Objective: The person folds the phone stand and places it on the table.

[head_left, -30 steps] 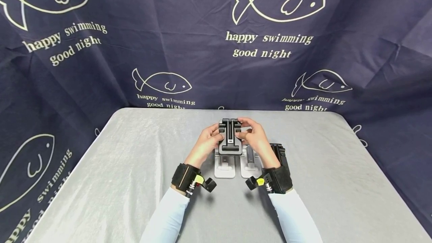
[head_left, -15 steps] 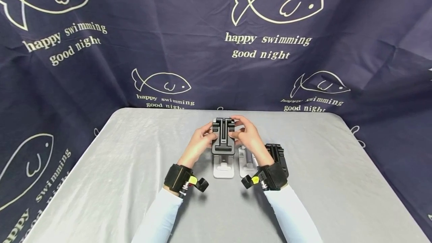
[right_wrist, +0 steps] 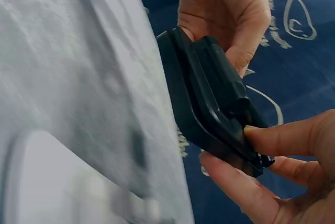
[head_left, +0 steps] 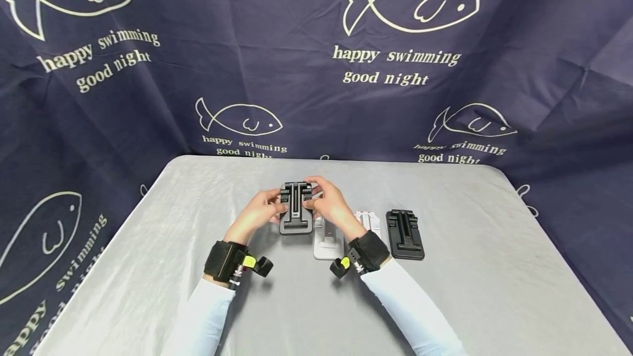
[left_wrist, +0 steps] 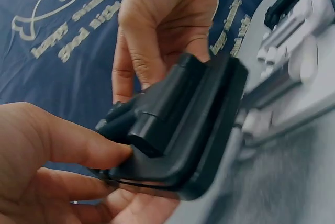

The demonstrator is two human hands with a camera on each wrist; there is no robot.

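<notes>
A folded black phone stand [head_left: 296, 226] is held up between both hands, just left of the stands on the table. My left hand [head_left: 254, 213] pinches its left edge, thumb on the front face and fingers behind, as the left wrist view shows. The right hand [head_left: 332, 203] grips the opposite edge the same way, with its thumb [right_wrist: 280, 136] on the face. In the head view, a white-and-grey phone stand [head_left: 326, 250] lies below the right hand, partly covered by it. Beyond that wrist is another white phone stand [head_left: 370, 218], also partly hidden.
A second black phone stand [head_left: 406, 238] lies folded at the right end of the row. A pale grey cloth [head_left: 494, 268] covers the table. Behind its far edge hangs a dark blue curtain [head_left: 306, 70] with fish drawings.
Both hands have carried the black phone stand leftward, from above the white stands to left of them. The right-hand black stand, partly covered by the right wrist before, now shows fully.
</notes>
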